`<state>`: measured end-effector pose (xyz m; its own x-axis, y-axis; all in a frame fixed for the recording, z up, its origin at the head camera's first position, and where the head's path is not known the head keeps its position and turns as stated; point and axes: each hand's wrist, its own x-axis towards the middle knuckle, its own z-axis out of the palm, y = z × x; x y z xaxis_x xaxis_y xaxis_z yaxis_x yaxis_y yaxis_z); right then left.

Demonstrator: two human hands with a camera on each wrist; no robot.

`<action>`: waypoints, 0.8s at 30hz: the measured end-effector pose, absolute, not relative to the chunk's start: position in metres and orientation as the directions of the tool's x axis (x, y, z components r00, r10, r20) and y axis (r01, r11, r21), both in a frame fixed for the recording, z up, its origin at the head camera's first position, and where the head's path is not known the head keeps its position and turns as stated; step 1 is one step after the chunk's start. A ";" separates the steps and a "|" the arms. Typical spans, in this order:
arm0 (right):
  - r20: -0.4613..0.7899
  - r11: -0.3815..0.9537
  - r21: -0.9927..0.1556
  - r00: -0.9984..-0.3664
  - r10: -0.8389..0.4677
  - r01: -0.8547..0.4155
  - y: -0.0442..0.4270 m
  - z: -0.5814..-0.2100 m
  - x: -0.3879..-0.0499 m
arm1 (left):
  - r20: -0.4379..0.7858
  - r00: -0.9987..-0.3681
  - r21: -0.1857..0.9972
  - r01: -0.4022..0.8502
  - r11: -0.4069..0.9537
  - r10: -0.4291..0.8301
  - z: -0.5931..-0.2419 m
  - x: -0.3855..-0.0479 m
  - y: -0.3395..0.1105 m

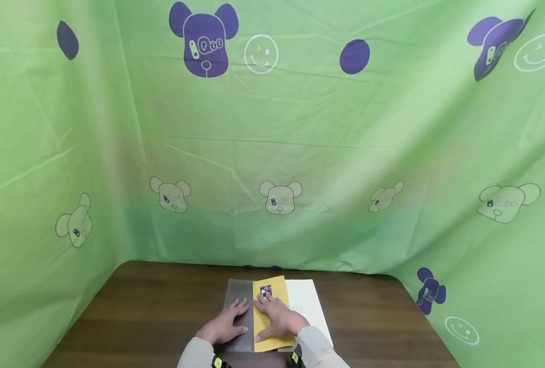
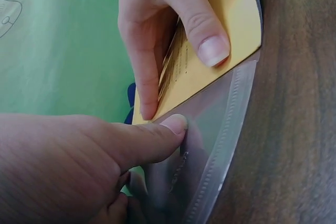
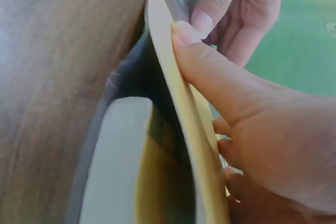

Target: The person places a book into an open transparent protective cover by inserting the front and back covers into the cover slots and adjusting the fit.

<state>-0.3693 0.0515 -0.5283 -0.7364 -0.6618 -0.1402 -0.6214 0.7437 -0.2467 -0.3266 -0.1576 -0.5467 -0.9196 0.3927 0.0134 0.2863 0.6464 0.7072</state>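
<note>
"Set your clock on the yellow sheet (image 1: 279, 287) in the head view, twelve pointing away from the person. What's farthest left?"

"Bare brown surface (image 1: 162, 306), out at nine. Nearer, at seven to eight, a pale left sleeve (image 1: 195, 355) comes in, with a black-and-yellow wristband (image 1: 218, 362) by its cuff."

"And the hand there?"

"The left hand (image 1: 228, 324) lies at about eight, fingers spread, resting on a clear plastic cover (image 1: 240, 289). The cover reaches along the sheet's nine o'clock side. In the left wrist view that thumb lies stretched over the plastic, its tip near the sheet's edge."

"So the sheet itself?"

"In the middle, on the surface, between the cover and a white page. It has a small dark picture (image 1: 265, 290) near twelve."

"Next the right hand (image 1: 277, 317)?"

"It's on the sheet, spread wide, fingers toward eleven, thumb toward seven. It presses rather than grips. In the right wrist view the sheet stands away from a thick white-edged block (image 3: 113, 156) at seven o'clock in that frame."

"Then the far right?"

"The white page (image 1: 311, 301) at three, with faint marks; the right sleeve (image 1: 316, 342) at four to five; and a green backdrop (image 1: 498, 255) beyond the surface, at two to three."
</note>
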 end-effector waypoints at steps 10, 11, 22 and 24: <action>-0.115 0.758 -0.265 -0.761 -0.639 -0.596 0.044 -0.528 -0.367 | -0.020 -0.924 0.727 0.248 0.640 0.381 -0.548 -0.327 -0.155; -0.113 0.758 -0.268 -0.762 -0.637 -0.595 0.044 -0.528 -0.366 | -0.017 -0.925 0.728 0.248 0.639 0.379 -0.548 -0.327 -0.155; -0.052 0.745 -0.303 -0.770 -0.636 -0.594 0.040 -0.531 -0.361 | 0.012 -0.926 0.734 0.265 0.625 0.378 -0.550 -0.324 -0.154; -0.041 0.742 -0.311 -0.772 -0.634 -0.594 0.039 -0.531 -0.361 | 0.019 -0.925 0.735 0.269 0.622 0.379 -0.550 -0.324 -0.154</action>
<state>-0.3613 0.0394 -0.5309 -0.7720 -0.6344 -0.0405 -0.5936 0.7422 -0.3110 -0.3239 -0.1538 -0.5500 -0.9254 0.3786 0.0186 0.2693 0.6222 0.7351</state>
